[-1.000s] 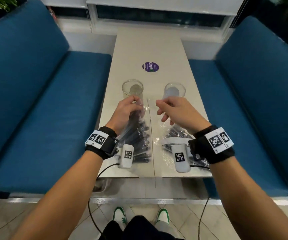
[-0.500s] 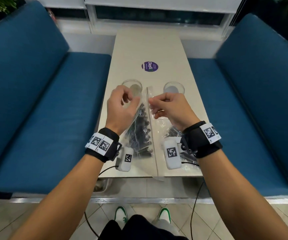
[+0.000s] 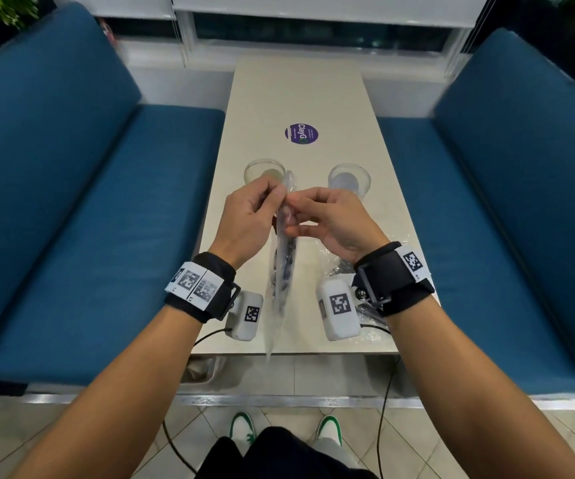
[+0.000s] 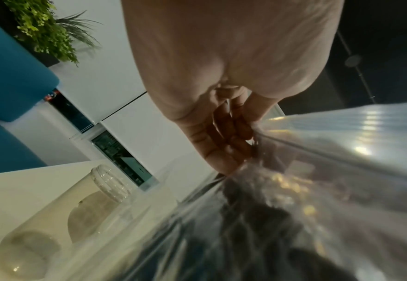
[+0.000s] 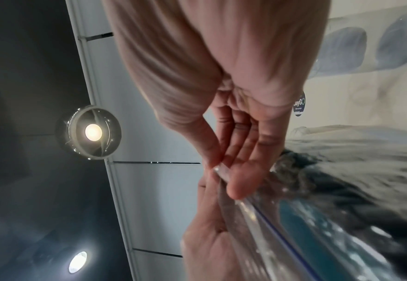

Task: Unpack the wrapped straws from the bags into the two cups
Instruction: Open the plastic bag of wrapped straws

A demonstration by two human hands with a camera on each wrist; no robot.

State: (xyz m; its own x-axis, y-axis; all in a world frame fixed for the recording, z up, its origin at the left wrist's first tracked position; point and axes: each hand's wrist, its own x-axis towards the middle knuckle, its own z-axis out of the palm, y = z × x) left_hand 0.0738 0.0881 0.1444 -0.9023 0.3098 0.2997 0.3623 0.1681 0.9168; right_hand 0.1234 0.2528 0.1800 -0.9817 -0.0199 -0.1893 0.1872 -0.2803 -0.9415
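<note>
A clear bag (image 3: 283,257) of dark wrapped straws hangs upright above the table, seen edge-on. My left hand (image 3: 262,205) and right hand (image 3: 308,209) both pinch its top edge, facing each other. In the left wrist view the bag (image 4: 293,199) fills the lower right under my curled fingers (image 4: 224,133). In the right wrist view my thumb and fingers (image 5: 236,171) pinch the bag's zip strip (image 5: 265,218). Two clear cups stand beyond the hands, the left cup (image 3: 264,171) and the right cup (image 3: 349,179). A second bag (image 3: 341,267) lies on the table under my right wrist.
The narrow beige table (image 3: 300,91) runs away from me with a purple round sticker (image 3: 301,133) past the cups. Blue benches stand on both sides, the left bench (image 3: 71,209) and the right bench (image 3: 507,209). Cables hang from the wrist cameras off the near table edge.
The bag has been lifted off the table and turned upright. Both hands have come together at its top edge and risen toward me.
</note>
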